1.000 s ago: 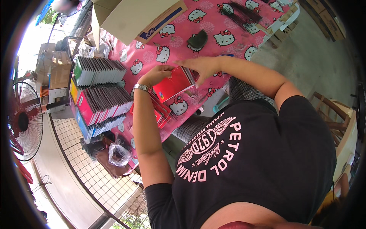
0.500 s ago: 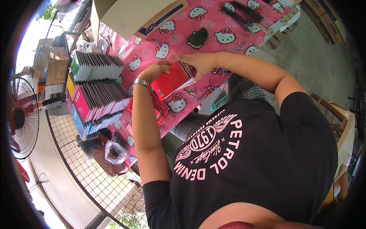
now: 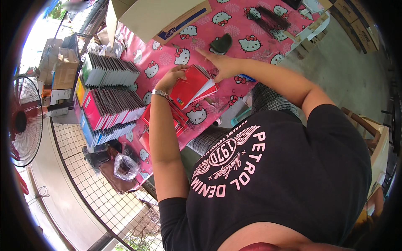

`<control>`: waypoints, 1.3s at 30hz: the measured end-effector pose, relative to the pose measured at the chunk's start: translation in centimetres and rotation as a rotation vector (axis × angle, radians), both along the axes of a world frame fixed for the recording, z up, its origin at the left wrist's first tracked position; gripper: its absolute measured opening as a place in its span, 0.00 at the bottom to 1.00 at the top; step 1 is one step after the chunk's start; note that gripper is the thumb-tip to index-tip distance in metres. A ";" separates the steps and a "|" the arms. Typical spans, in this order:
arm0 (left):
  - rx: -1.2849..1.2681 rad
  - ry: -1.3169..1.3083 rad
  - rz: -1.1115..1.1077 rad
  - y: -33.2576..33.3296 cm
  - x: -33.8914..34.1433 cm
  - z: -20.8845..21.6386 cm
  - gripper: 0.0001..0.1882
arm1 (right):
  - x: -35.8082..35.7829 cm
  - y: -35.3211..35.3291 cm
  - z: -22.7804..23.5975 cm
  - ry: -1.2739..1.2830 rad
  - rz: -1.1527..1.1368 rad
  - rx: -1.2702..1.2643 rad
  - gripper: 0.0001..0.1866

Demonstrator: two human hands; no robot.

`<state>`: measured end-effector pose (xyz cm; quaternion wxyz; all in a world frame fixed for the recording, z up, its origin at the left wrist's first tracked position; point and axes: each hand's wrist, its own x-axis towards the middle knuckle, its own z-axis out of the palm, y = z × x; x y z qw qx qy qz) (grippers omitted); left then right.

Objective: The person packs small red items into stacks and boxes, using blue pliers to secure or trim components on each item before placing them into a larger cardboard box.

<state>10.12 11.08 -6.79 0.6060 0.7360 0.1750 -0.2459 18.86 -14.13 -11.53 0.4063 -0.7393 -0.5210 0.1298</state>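
Observation:
A red spiral notebook (image 3: 187, 86) is tilted up over the table, its pages fanned apart along the right side. My left hand (image 3: 172, 78), with a metal watch at the wrist, grips its left upper edge, thumb on the cover. At the opposite edge is my right hand (image 3: 224, 67), fingers stretched out and spread, the thumb close to the page edges. Whether that thumb touches the paper is hard to tell. More red notebooks (image 3: 179, 118) lie beneath, beside my left forearm, which partly hides them.
Stacked spiral notebooks (image 3: 115, 104) in several colours stand at the left. Behind are a cardboard box (image 3: 167, 19), a dark green half-round object (image 3: 221, 43) and black wire spirals (image 3: 270, 19) on the pink patterned tablecloth (image 3: 234, 31). A fan (image 3: 25, 121) stands far left.
My right fingers have lifted away from the notebook's top edge and spread wider. The notebook's pages now fan further apart on the right. My left hand keeps its grip.

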 end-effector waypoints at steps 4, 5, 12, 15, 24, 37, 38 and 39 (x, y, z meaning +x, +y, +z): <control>-0.287 -0.129 0.279 1.0 -3.2 1.8 0.27 | -2.7 -1.3 4.0 0.092 -0.177 0.035 0.58; -0.276 -0.208 0.369 0.8 -3.9 2.2 0.26 | -3.3 -1.5 4.9 0.171 -0.191 0.079 0.55; -0.666 -0.317 1.137 -2.8 -9.1 0.5 0.23 | -6.9 -0.7 5.6 1.402 -0.232 -0.064 0.46; -0.717 -0.335 1.213 -8.7 -10.3 -0.8 0.29 | -6.9 -0.8 5.3 1.315 -0.332 0.035 0.47; 1.135 -0.814 0.056 -14.6 -11.6 1.8 0.25 | -2.7 -0.4 4.0 0.622 -0.213 -0.280 0.47; 1.127 -0.685 -0.310 -11.8 -9.9 4.4 0.13 | -2.7 -5.2 6.8 0.205 -0.193 -0.055 0.32; 1.067 -0.692 -0.323 -11.5 -9.8 4.8 0.12 | -2.9 -5.4 6.8 0.200 -0.184 0.004 0.31; 1.043 -0.682 -0.322 -11.4 -9.5 5.0 0.11 | -2.7 -5.4 6.9 0.233 -0.175 0.013 0.30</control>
